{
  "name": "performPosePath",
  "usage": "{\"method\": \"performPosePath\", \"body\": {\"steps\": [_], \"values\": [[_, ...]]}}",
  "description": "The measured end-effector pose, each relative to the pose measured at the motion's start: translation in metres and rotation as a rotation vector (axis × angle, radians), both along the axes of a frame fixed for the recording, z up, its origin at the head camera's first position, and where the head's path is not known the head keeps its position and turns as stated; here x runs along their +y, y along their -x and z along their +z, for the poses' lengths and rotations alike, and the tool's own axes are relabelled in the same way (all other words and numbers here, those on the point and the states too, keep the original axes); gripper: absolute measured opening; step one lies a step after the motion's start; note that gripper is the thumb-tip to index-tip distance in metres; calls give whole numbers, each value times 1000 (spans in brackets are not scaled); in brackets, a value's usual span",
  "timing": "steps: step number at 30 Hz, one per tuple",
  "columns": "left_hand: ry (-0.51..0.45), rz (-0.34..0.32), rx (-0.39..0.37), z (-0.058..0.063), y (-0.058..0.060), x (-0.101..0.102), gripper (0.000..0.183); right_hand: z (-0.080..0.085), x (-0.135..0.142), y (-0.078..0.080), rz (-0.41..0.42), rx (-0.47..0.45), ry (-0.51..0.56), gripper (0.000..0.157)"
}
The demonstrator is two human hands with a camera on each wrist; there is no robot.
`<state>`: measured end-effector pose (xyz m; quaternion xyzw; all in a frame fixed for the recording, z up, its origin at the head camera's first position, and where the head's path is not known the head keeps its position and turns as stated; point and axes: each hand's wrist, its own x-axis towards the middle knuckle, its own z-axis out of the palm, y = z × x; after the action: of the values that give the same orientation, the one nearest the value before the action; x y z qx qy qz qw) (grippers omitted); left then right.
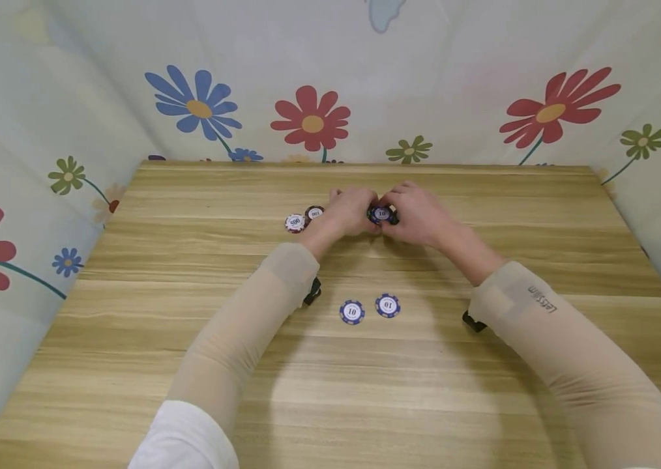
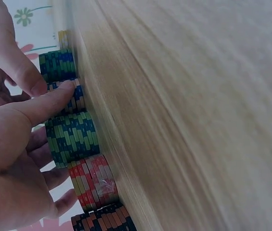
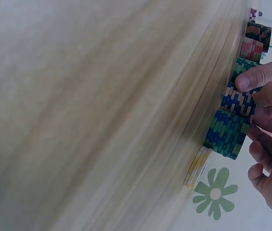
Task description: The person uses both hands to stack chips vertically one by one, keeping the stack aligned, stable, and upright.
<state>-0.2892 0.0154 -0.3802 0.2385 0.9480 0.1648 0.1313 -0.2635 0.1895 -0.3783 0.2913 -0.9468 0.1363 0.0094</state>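
In a row of poker chip stacks, a stack of blue poker chips (image 1: 382, 213) marked 10 stands between my two hands. My left hand (image 1: 349, 212) pinches it from the left, its thumb on the near side of the blue and peach edges (image 2: 79, 99) in the left wrist view. From the other side my right hand (image 1: 418, 215) pinches the same stack, with its fingers bent round the back. Neighbouring it are a green stack (image 2: 73, 137) and a blue-green stack (image 3: 227, 134). The hands hide most of the row in the head view.
Two loose blue chips, one (image 1: 352, 312) left of the other (image 1: 388, 305), lie flat nearer me. Left of my hands are a white-and-red 500 stack (image 1: 294, 223) and a dark 100 stack (image 1: 315, 212). Red chips (image 2: 95, 182) and yellow chips (image 3: 198, 167) also stand in the row.
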Motion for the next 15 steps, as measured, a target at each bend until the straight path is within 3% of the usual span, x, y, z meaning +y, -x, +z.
{"method": "performPosePath", "body": {"steps": [10, 15], "values": [[16, -1, 8, 0, -1, 1, 46, -1, 2, -3, 15, 19, 14, 41], [10, 0, 8, 1, -2, 1, 44, 0, 6, -11, 31, 55, 61, 34]]}}
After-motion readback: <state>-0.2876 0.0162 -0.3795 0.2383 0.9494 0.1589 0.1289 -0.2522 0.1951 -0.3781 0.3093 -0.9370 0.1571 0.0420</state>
